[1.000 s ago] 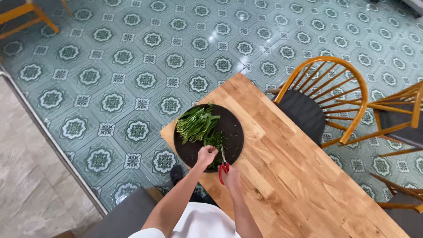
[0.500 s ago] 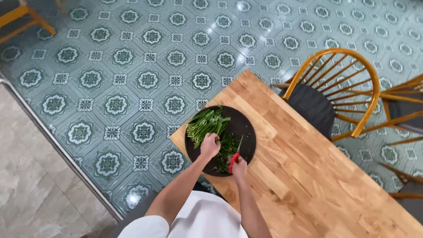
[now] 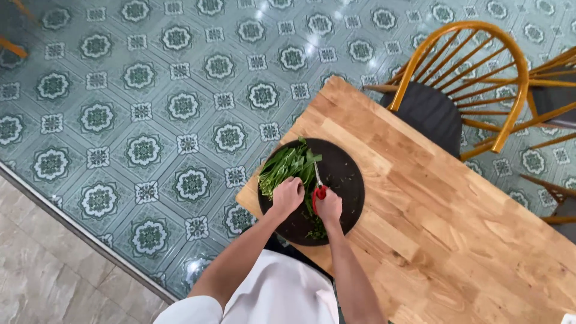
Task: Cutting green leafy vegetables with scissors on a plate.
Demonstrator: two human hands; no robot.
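I am watching a bunch of leafy green stalks point(image 3: 288, 163) lying on a round black board point(image 3: 345, 174), and everything else I am placing from that board; the greens are spreading across its far-left part, with a small heap of cut pieces point(image 3: 316, 228) sitting at its near edge. The left hand point(image 3: 288, 195) is pressing down on the near end of the bunch, fingers curled over the stalks and gripping them; the right hand point(image 3: 329, 207) is closed around the red handle of a knife point(image 3: 318, 183), whose thin blade is pointing away over the middle of the board, just beside the left hand's fingers. I am judging the step in hand to be the chopping of the greens, with most of the bunch not yet cut; the next move is calling for the blade to come down close beside the holding fingers without touching them, and for the left hand to be feeding the stalks toward it. The board is resting on the corner of a light wooden table point(image 3: 456, 228); beyond the board's far-right side a yellow spindle-back chair with a dark seat point(image 3: 432, 114) is standing at the table's edge; the patterned green floor tiles point(image 3: 180, 108) are lying off the board's left.
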